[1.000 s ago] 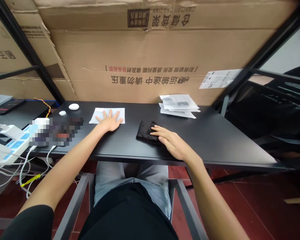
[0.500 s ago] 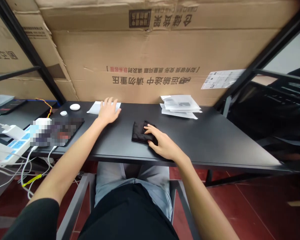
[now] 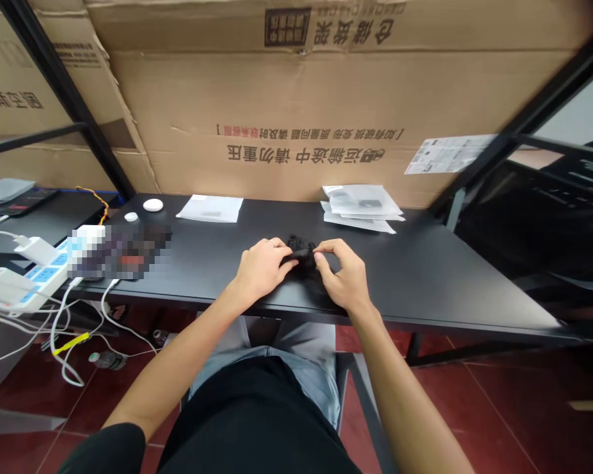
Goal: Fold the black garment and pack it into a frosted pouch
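The left hand (image 3: 261,268) and the right hand (image 3: 338,273) are coming together at the centre of the desk, and the hands are now working on one item. The black fabric article (image 3: 301,252) is lying near the desk's front edge, bunched between them, with most of it hidden by the fingers. Its exact type cannot be determined from this view. The right thumb and forefinger are pinching it from the right, while the left fingertips are pressing in from the left, so both hands are gripping the same article. The left hand is no longer resting on the white paper sheet (image 3: 210,209), which is lying uncovered towards the back of the black desk (image 3: 425,283), with a small grey mark at its centre.

A stack of clear packets with paper inserts (image 3: 360,207) is lying at the back, right of the sheet and well apart from both hands. A round white disc (image 3: 153,205) and a smaller white disc (image 3: 131,216) are sitting at the far left, near a pixelated, unreadable patch (image 3: 118,253). A white power strip (image 3: 44,280) with plugged-in chargers is lying beyond the desk's left end. A printed cardboard carton (image 3: 296,99) is standing behind the desk.
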Demonstrator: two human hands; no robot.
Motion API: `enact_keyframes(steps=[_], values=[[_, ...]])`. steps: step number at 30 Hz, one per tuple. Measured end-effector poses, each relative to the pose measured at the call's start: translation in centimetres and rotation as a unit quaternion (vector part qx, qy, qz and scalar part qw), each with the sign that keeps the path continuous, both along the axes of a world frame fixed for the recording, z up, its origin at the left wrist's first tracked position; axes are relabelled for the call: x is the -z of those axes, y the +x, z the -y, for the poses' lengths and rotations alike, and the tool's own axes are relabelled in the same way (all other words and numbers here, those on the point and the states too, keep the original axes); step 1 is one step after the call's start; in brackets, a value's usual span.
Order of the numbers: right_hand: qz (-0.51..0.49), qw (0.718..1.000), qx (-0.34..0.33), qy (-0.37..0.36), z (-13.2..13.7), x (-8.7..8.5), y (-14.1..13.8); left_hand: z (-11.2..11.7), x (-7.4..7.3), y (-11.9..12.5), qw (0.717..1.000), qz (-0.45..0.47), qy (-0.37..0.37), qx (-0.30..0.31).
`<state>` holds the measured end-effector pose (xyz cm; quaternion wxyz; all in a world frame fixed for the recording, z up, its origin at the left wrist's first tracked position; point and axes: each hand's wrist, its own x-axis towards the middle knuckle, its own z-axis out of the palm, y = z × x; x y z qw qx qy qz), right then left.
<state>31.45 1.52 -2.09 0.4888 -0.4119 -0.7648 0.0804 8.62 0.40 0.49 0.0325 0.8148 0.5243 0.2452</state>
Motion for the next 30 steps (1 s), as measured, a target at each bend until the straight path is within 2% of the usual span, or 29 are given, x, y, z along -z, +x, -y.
enact_keyframes(steps=[4, 8, 10, 12, 15, 18, 20, 22, 26, 30], values=[[0.124, 0.989, -0.063, -0.057, 0.0, -0.2, -0.5, 0.3, -0.1, -1.4, 0.995, 0.101, -0.017, -0.013], [0.175, 0.982, -0.036, -0.065, 0.0, -0.1, -0.8, 0.7, 0.2, -4.1, 0.982, 0.181, -0.044, -0.039], [0.176, 0.982, -0.018, -0.067, 0.0, 0.1, -0.8, 1.1, 0.6, -5.9, 0.982, 0.161, -0.036, -0.092], [0.180, 0.981, -0.002, -0.068, 0.1, 0.2, -0.9, 1.9, 1.1, -7.6, 0.983, 0.099, -0.012, -0.155], [0.189, 0.980, -0.002, -0.061, 0.1, 0.3, -0.9, 3.4, 1.5, -8.6, 0.975, 0.047, 0.048, -0.213], [0.212, 0.976, -0.026, -0.052, -0.1, 0.3, -0.8, 4.3, 1.2, -7.7, 0.979, 0.030, 0.090, -0.183], [0.226, 0.972, -0.037, -0.050, -0.2, 0.3, -0.7, 3.9, 0.9, -6.6, 0.988, -0.001, 0.075, -0.137], [0.227, 0.971, -0.044, -0.055, -0.2, 0.3, -0.6, 3.1, 0.8, -5.7, 0.992, -0.028, 0.045, -0.118], [0.210, 0.974, -0.046, -0.074, 0.0, 0.3, -0.4, 1.2, 1.1, -5.8, 0.989, -0.030, -0.002, -0.143], [0.200, 0.975, -0.035, -0.087, 0.1, 0.2, -0.5, 0.1, 1.0, -8.1, 0.982, -0.004, -0.005, -0.189]])
